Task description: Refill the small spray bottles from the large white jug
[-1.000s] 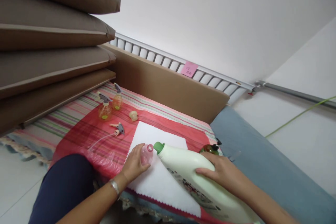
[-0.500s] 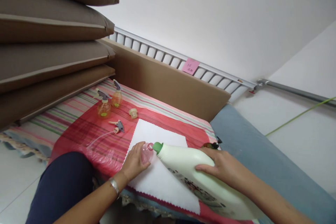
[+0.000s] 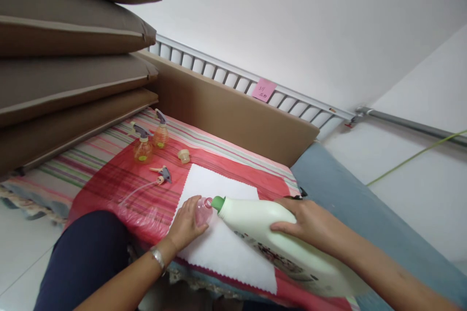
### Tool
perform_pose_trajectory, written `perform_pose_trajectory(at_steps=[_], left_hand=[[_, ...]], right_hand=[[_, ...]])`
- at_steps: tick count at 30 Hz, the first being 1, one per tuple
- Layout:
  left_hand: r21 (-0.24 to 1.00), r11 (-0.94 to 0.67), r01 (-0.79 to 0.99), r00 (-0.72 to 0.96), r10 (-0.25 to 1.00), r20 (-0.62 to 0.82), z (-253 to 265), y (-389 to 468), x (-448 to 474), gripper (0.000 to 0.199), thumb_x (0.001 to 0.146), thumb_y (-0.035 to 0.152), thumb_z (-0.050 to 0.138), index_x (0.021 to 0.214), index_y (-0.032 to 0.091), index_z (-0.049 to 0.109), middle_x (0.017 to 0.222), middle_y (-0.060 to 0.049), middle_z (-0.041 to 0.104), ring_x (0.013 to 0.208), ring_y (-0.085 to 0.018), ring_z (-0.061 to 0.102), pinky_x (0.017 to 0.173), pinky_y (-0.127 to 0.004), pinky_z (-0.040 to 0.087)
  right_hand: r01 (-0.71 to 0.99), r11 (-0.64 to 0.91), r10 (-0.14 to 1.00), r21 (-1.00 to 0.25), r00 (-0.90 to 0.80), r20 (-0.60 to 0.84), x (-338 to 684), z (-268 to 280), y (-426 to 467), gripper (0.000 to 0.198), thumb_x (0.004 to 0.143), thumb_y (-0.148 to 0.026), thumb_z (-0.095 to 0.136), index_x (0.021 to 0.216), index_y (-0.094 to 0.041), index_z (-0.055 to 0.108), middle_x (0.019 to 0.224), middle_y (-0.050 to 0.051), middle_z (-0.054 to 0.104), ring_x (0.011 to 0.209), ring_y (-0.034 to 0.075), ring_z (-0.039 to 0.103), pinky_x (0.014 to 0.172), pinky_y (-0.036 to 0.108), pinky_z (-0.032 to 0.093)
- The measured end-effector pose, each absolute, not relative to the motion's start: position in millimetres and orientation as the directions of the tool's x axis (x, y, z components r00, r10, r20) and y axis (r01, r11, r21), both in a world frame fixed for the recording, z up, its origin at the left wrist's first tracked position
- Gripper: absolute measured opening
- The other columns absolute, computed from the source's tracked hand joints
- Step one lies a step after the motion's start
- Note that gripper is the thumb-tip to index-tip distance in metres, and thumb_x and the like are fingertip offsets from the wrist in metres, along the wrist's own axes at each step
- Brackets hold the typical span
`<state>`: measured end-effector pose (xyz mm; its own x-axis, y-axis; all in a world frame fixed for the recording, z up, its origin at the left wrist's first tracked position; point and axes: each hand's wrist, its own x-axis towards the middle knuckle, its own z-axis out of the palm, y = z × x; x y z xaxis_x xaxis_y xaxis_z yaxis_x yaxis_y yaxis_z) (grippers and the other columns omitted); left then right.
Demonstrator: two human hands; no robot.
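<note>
My left hand [image 3: 187,223] is wrapped round a small clear pink bottle [image 3: 203,211], its open neck facing right. My right hand [image 3: 304,223] grips a large pale green jug [image 3: 262,223] that lies tilted, neck to the left. The jug's green spout [image 3: 218,203] meets the pink bottle's mouth; whether liquid flows I cannot tell. Beneath both is a white cloth [image 3: 222,252] with zigzag edges. To the left, a loose spray trigger head [image 3: 164,175] with a clear tube rests on the red plastic sheet [image 3: 109,180].
Two spray bottles [image 3: 143,149] with amber liquid stand at the back left, near a small cream cap [image 3: 184,156]. Stacked brown cushions [image 3: 73,77] rise on the left. A brown board [image 3: 226,112] and a white rail [image 3: 219,70] close off the back. A dark bottle top [image 3: 302,193] shows behind my right hand.
The whole view has shifted slightly. The jug looks a little more level, its spout still at the pink bottle's mouth. Both hands keep their grip.
</note>
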<state>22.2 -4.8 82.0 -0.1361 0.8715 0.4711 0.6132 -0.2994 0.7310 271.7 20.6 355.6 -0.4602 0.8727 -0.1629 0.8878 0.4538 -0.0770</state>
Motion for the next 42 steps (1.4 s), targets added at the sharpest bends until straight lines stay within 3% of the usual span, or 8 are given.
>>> perform_pose_trajectory(at_steps=[20,42], left_hand=[[0.718,-0.297,0.629,-0.126,0.873,0.471,82,-5,22,0.068,0.069,0.026,0.067,0.129,0.017,0.038,0.124,-0.015,0.054,0.117,-0.03,0.052,0.1,-0.048,0.044],[0.694,-0.305,0.652,-0.111,0.867,0.486,81,-5,23,0.068,0.069,0.026,0.067,0.13,0.016,0.036,0.124,-0.015,0.053,0.116,-0.03,0.051,0.099,-0.048,0.044]], right_hand=[[0.886,0.463,0.867,-0.005,-0.455,-0.203,263,368,21,0.031,0.074,-0.053,0.064,0.091,-0.027,0.07,0.085,0.006,0.073,0.077,0.028,0.066,0.061,0.03,0.041],[0.865,0.498,0.85,0.065,-0.472,-0.236,255,382,19,0.042,0.076,-0.058,0.06,0.103,-0.026,0.068,0.092,0.007,0.072,0.083,0.029,0.066,0.07,0.032,0.048]])
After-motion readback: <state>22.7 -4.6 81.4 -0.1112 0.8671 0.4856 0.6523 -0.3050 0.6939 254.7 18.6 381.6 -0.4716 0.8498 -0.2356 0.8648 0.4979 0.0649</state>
